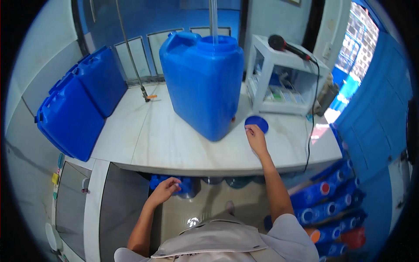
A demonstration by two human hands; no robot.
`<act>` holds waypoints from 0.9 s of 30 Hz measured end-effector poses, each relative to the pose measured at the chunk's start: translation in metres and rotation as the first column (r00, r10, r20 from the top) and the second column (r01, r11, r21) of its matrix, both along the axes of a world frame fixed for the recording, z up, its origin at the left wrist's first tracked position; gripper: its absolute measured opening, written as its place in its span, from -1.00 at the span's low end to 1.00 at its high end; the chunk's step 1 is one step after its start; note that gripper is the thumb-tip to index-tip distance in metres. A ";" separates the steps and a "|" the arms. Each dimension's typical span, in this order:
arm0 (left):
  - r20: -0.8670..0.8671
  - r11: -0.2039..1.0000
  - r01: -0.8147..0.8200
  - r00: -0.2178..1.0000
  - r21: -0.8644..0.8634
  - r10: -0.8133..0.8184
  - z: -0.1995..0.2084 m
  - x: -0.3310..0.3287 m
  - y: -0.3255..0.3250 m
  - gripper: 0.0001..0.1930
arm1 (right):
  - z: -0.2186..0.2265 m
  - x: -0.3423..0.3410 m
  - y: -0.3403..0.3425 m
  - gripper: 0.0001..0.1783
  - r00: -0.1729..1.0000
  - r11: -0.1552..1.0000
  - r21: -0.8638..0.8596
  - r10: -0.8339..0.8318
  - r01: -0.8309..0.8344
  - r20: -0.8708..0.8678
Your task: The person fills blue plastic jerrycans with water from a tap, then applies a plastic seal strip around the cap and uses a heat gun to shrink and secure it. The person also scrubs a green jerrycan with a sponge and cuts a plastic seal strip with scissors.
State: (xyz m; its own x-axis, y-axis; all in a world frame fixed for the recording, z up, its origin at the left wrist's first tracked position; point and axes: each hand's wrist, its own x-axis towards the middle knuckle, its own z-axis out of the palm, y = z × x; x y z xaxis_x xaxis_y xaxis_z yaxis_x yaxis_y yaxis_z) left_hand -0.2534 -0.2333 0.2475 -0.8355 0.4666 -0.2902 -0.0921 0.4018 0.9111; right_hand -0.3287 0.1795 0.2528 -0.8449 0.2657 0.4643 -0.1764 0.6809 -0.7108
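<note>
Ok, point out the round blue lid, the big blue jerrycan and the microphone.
round blue lid [257, 123], head view, its flat top.
big blue jerrycan [203, 87], head view, its front wall.
microphone [277, 42], head view, its black head.

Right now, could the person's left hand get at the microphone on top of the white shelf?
Probably not without shifting. The left hand is low, below the counter's edge, and the big blue jerrycan stands between it and the microphone at the far right.

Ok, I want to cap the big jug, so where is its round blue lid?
The round blue lid lies flat on the white counter, just right of the big blue jug, under the right hand fingertips.
</note>
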 end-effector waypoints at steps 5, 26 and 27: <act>0.015 0.985 -0.123 0.992 0.120 0.122 0.012 -0.032 0.059 -0.78 | -0.004 -0.131 0.045 -0.73 0.971 0.815 -0.560 0.229 -0.150 0.073; -0.438 0.889 -0.414 0.775 0.193 0.456 0.095 -0.116 0.172 -0.40 | 0.035 -0.264 0.051 -0.83 0.764 0.103 -0.911 0.587 -0.400 -0.269; -0.402 0.866 -0.433 0.767 0.252 0.500 0.074 -0.125 0.167 -0.34 | 0.055 -0.239 0.038 -0.79 0.737 0.003 -0.927 0.608 -0.376 -0.296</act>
